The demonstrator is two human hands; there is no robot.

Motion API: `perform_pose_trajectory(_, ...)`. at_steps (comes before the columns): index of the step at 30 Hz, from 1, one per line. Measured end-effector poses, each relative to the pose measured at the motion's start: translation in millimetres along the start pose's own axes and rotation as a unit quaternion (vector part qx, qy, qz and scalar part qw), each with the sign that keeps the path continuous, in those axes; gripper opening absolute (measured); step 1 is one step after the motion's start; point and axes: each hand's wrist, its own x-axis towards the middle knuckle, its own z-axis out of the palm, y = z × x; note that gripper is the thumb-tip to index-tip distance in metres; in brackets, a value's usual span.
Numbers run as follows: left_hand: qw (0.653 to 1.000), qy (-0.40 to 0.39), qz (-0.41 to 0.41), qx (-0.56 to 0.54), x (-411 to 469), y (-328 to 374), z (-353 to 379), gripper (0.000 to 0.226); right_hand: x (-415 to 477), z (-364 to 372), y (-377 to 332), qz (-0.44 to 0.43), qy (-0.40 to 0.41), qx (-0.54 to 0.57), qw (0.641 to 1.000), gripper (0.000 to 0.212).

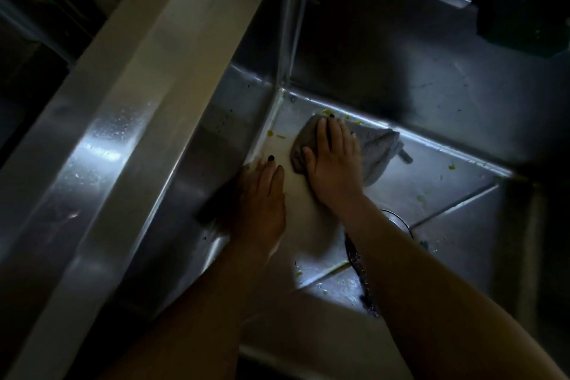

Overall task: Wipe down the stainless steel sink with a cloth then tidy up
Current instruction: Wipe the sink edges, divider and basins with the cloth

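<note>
I look down into a deep stainless steel sink [438, 95] in dim light. A grey cloth [377, 148] lies on the sink floor near the far left corner. My right hand [334, 157] presses flat on the cloth with fingers straight, pointing toward the corner. My left hand [262, 197] rests flat against the bottom of the left wall, fingers straight, holding nothing. Yellow-green food bits [452, 167] dot the floor along the back wall and near the corner. The drain [401, 222] shows partly behind my right forearm.
A wide steel rim [123, 120] runs diagonally along the sink's left side, wet with droplets. A dark object [524, 0] hangs over the upper right corner. A dark strip of debris [359, 268] lies on the floor by the drain.
</note>
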Motion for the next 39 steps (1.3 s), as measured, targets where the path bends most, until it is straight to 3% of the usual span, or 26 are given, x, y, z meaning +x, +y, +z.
perform_pose_trajectory(8,0.999,0.037,-0.010,-0.007,1.4,9.8,-0.6,0.046,-24.6,-0.2,10.4,0.089,-0.007,0.005,0.996,0.061)
perform_pose_trajectory(13,0.998,0.054,-0.032,0.002,-0.7,17.7,4.2,0.051,-45.1,6.0,-7.9,0.085,-0.013,0.002,0.996,0.073)
perform_pose_trajectory(17,0.999,-0.004,-0.034,0.017,1.0,15.3,16.9,0.056,-35.5,10.0,-18.3,0.068,-0.012,0.004,0.998,0.077)
perform_pose_trajectory(26,1.000,0.007,-0.028,0.002,1.7,15.6,0.8,0.053,8.3,-2.8,2.6,-0.005,-0.016,0.029,0.999,0.061)
perform_pose_trajectory(34,0.999,0.024,0.012,0.020,-0.1,12.4,-4.8,0.057,-24.1,-3.7,12.3,0.078,-0.001,0.035,0.996,0.063)
perform_pose_trajectory(39,1.000,0.004,0.012,0.015,0.2,12.1,-4.2,0.060,-37.6,0.5,-5.0,0.071,-0.023,0.053,0.996,0.066)
